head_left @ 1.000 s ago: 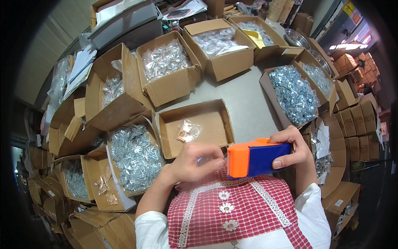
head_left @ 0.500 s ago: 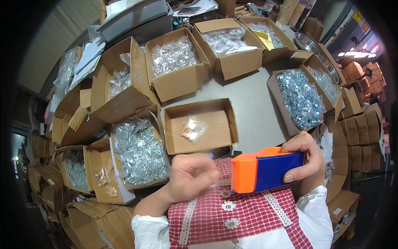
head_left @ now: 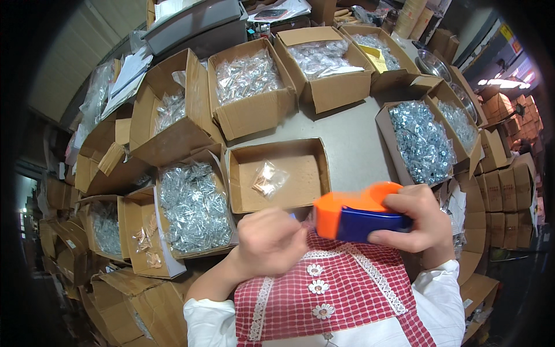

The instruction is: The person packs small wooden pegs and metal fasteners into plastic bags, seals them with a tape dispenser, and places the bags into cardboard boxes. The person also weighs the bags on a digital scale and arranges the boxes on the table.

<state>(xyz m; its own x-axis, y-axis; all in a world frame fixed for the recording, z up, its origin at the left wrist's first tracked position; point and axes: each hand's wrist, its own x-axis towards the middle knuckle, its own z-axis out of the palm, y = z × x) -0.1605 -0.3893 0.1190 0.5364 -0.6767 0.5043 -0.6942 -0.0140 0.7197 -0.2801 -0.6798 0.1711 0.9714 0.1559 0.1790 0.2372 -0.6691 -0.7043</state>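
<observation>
My right hand (head_left: 417,217) grips an orange and blue plastic tape dispenser (head_left: 370,222), thumb on one face and fingers on the other. Just left of the dispenser's orange end is my left hand (head_left: 270,240), closed and blurred. Whatever its fingers pinch is too small and smeared to make out. Beyond both hands, a shallow cardboard box (head_left: 277,149) lies on the grey table. One small clear bag of copper-coloured parts (head_left: 269,179) rests inside that box.
Several cartons ring the table. A box of bagged silver screws (head_left: 193,208) stands at the left, a box of bagged zinc-coloured hardware (head_left: 422,139) at the right. More cartons of bagged parts (head_left: 248,78) line the back. Grey plastic bins (head_left: 193,29) sit behind them.
The dispenser has tilted and shifted slightly left and up, so its open orange top shows more. My left hand, still closed, has turned beside it. The bag in the box stays put.
</observation>
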